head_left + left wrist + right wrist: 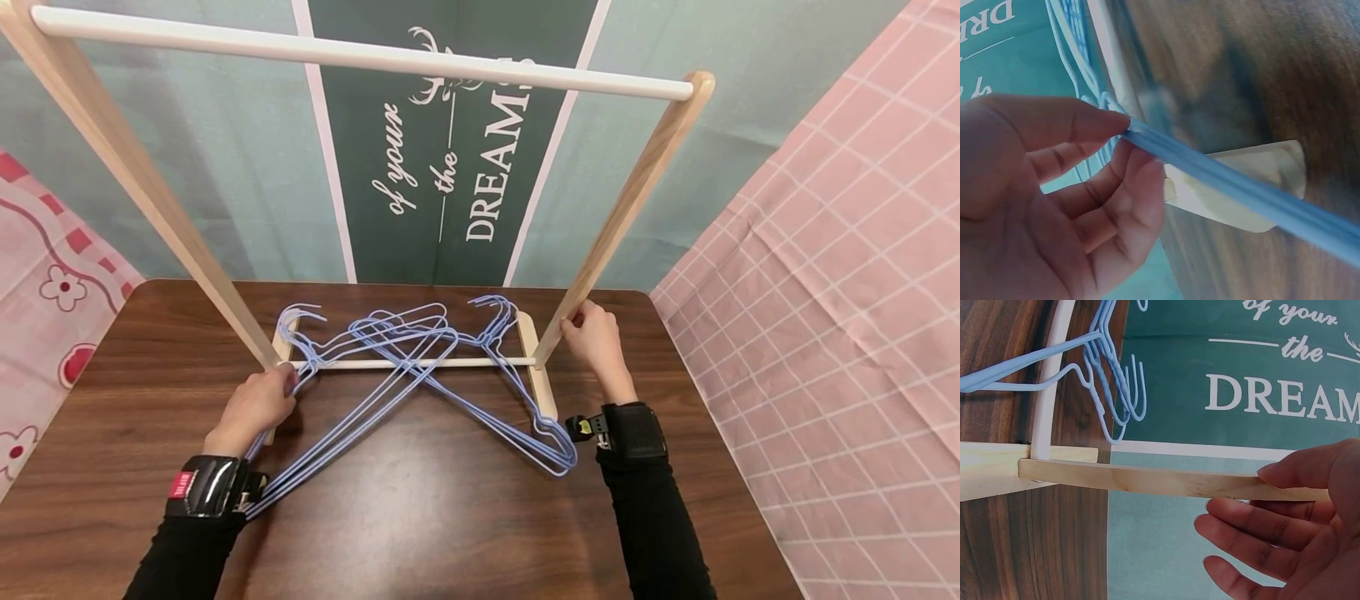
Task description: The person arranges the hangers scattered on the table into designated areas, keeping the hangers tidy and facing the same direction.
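Blue wire hangers [375, 423] lie in two crossed bundles over the base of a wooden garment rack [626, 208]. At the left, my left hand [258, 402] pinches one bundle of wires [1210, 172] between thumb and fingers, beside the foot of the left post. My right hand [595, 340] grips the right post low down; in the right wrist view the thumb lies on one side of the wooden post [1147, 478] and fingers on the other. The hooks of the second bundle [491, 321] lie near the right foot [542, 387].
A white top rail [375, 57] spans the two posts, with a white lower bar [465, 363] near the table. The brown table [420, 533] meets a green lettered curtain [420, 242] behind. Pink checked cloth [847, 275] hangs at the right, flowered cloth [45, 333] at the left.
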Tool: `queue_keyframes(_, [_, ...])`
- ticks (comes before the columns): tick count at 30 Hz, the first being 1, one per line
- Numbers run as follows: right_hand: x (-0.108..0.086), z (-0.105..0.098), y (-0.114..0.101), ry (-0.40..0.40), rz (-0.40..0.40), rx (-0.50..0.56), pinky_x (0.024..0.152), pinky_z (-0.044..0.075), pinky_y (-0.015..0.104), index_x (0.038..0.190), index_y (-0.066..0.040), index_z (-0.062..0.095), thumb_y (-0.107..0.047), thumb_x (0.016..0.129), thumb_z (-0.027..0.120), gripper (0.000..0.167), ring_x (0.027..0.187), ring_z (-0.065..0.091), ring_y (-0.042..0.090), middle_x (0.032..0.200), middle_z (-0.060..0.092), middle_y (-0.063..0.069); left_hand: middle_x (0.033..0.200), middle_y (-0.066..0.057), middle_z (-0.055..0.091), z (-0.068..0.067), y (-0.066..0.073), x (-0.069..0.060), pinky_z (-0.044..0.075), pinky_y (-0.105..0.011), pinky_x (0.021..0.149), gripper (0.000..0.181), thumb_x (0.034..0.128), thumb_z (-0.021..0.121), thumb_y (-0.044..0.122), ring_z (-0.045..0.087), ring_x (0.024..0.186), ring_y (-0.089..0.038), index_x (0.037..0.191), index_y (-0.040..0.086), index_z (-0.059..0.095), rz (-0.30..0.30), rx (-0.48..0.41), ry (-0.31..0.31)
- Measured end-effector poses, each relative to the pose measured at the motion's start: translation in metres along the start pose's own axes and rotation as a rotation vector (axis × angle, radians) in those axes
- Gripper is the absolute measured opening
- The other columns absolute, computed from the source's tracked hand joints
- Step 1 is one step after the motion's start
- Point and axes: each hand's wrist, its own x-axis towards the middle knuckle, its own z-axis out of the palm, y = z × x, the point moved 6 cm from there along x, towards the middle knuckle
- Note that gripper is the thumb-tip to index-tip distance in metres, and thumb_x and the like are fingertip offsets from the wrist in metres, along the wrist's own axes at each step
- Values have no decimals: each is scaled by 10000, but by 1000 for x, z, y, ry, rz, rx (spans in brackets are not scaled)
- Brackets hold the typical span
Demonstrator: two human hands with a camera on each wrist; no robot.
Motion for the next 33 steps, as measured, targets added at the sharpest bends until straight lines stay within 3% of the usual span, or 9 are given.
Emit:
queue_keyframes(7, [0,-1,-1,3,-8,-4,518,384,314,966,72,573,-119,878,549,212,618,541,279,803,608,214,748,-153,545,-3,7,-3,390,-404,520,206,693,567,43,499,617,-283,897,41,532,30,-5,-62])
queue_keyframes(16, [0,0,-2,-12,1,7,516,381,309,989,73,572,-110,882,541,214,613,536,272,807,609,217,717,-115,522,-3,12,-3,373,-400,521,143,678,556,50,485,613,-288,816,66,524,66,6,-44])
queue_keyframes(23, [0,1,-1,-10,1,3,499,374,297,985,76,569,-109,883,541,213,599,533,262,814,611,225,697,-101,515,-4,14,-6,369,-393,525,138,686,529,35,476,612,-278,821,56,515,44,-1,-68])
queue_keyframes(33, [1,1,0,-2,-5,0,499,379,298,976,75,570,-105,881,544,205,599,539,263,805,613,220,769,-180,559,-13,19,-12,393,-443,530,172,719,512,6,514,637,-313,889,25,522,31,6,-68])
